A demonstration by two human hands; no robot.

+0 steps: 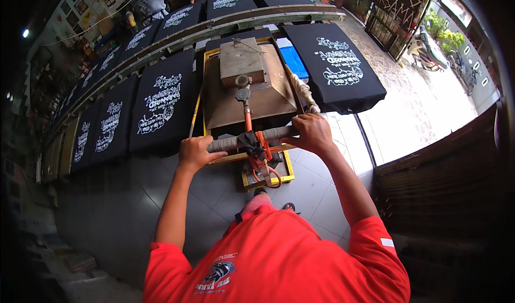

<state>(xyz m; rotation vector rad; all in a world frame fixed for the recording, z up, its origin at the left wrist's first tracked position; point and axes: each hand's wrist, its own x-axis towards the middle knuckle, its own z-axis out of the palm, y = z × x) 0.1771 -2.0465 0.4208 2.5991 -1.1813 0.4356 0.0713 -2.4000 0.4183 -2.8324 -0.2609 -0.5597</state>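
Observation:
Both of my hands grip a grey, tape-wrapped handlebar (pixel 228 143) in front of me. My left hand (pixel 195 154) is closed around its left end, the thumb lying along the bar. At the right end, my right hand (pixel 312 133) is closed around it too. Orange pipe and black wrapping (pixel 258 146) sit at the bar's middle. Beyond it stands a wide, sloped metal hood (pixel 252 105) with a box-shaped metal top (pixel 242 62), on a yellow-framed cart (pixel 290 172). What lies under the hood is mostly hidden.
Black shirts with white prints lie on boards left (pixel 161 101) and right (pixel 338 64) of the hood. A long rail (pixel 214 29) runs behind it, with more shirts beyond. A person (pixel 147 1) stands at the far left. Grey tiles (pixel 214 185) cover the floor.

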